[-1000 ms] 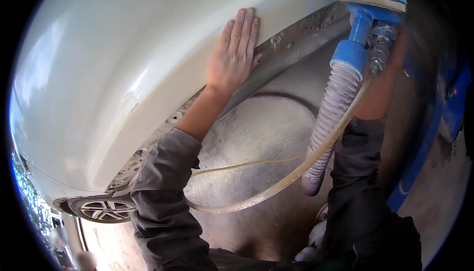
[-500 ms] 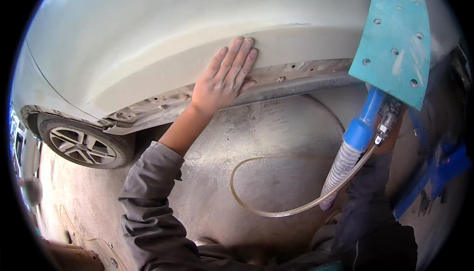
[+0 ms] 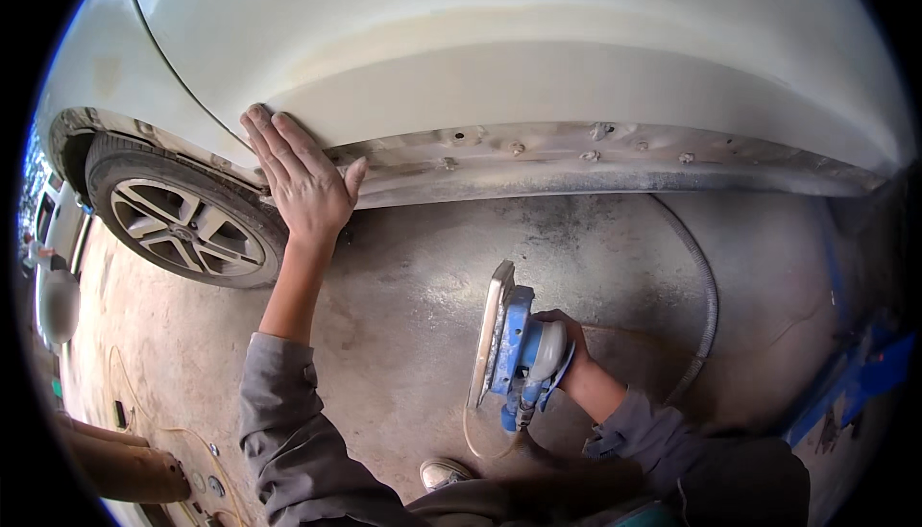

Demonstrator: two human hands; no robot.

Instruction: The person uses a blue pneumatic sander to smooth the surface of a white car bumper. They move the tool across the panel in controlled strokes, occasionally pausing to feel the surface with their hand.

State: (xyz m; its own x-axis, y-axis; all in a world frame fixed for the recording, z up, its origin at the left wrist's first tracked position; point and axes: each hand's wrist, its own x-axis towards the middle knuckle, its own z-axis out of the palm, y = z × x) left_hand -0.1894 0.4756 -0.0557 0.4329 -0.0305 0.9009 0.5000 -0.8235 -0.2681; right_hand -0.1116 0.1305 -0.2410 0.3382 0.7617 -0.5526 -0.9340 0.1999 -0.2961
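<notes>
My left hand lies flat, fingers spread, on the lower edge of a white car body panel, just above the bare sanded sill strip and beside the wheel. My right hand grips a blue power sander low over the concrete floor, its flat rectangular pad turned on edge toward the left. A grey hose and a thin cord run from the sander across the floor. Both sleeves are grey.
The dusty concrete floor spreads under the car. My shoe shows at the bottom. A blue stand sits at the right. Small tools and a cord lie at the lower left by a tan cylinder.
The sander has come down from beside the panel to low near the floor. My left hand has slid left along the panel's lower edge toward the wheel; the view has shifted left.
</notes>
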